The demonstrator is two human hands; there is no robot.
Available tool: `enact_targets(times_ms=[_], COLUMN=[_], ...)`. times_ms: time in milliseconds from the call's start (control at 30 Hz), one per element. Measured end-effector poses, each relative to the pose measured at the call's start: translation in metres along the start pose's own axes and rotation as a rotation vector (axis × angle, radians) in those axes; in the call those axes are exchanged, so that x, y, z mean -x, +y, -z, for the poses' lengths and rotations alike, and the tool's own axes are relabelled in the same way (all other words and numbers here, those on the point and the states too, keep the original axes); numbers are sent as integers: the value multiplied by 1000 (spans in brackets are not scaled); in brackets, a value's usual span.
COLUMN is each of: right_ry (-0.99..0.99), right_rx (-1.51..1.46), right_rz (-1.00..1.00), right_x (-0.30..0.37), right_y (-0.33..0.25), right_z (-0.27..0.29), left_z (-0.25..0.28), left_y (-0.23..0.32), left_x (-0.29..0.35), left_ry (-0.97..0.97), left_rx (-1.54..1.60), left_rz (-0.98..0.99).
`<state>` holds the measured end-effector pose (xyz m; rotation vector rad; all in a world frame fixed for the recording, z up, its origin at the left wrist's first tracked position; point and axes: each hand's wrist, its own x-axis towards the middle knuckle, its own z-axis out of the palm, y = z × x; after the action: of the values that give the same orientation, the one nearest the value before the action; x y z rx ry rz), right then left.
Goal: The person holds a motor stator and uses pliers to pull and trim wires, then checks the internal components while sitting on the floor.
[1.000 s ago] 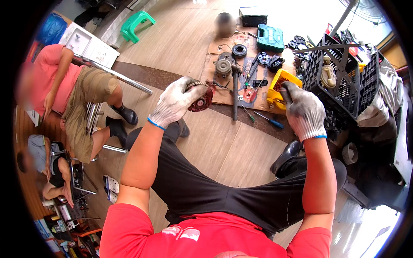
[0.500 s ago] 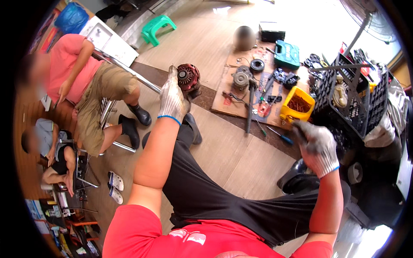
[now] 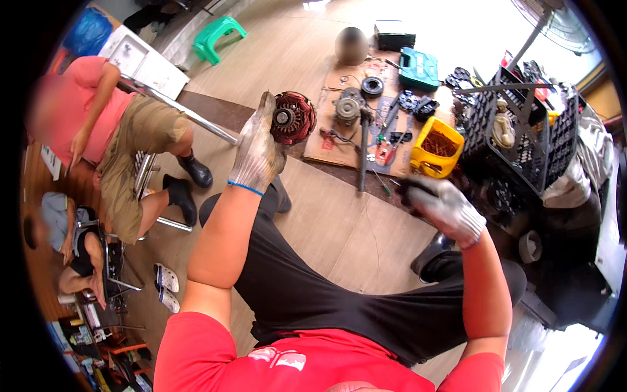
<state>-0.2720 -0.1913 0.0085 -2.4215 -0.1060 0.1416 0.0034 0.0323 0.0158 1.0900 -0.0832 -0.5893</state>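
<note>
My left hand, in a soiled white knitted glove, is closed around an alternator with reddish-brown windings, a central shaft and fan-like fins. It is held up off the floor, left of the cardboard. My right hand, gloved too, is in the air in front of the yellow container. Its dark fingertips are smeared by motion, so whether they hold anything cannot be made out. On the cardboard sit a round metal housing, a black ring and a long bar.
A teal tool case and a black box stand behind. Black plastic crates fill the right side. A green-handled screwdriver lies near the cardboard's front edge. At left, one person sits near a green stool; another sits behind.
My right hand has moved left, away from the crates. The alternator is turned more toward me in my left hand, and the whole view has shifted slightly.
</note>
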Motion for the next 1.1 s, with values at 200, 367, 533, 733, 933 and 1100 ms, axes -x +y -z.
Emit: enact_targets(times_ms=[200,367,533,733,933,1100], right_ry=[405,190,254,403,65,-8], right_rx=[36,-1659,-1336,-312,-288,-24], right_rz=[161,-431,-515,-140,-382,-493], right_x=[-44,-77,-79,-57,67,218], right_y=[-6,-37,-50,-36,-79,-136], right_z=[-25,-42,-26,-35,-36,-62], left_z=[-5,-42,-28,-42,-33,-21], left_y=[-32,-42,-60,-54,-30,-45], left_x=[6,23,-1,-4,-13,-27], left_ry=[-127,-136,-154,39,63,-154], left_rx=[-312,-255,-361,-155,-33,-78], left_rz=[-29,120,22,162,174,162])
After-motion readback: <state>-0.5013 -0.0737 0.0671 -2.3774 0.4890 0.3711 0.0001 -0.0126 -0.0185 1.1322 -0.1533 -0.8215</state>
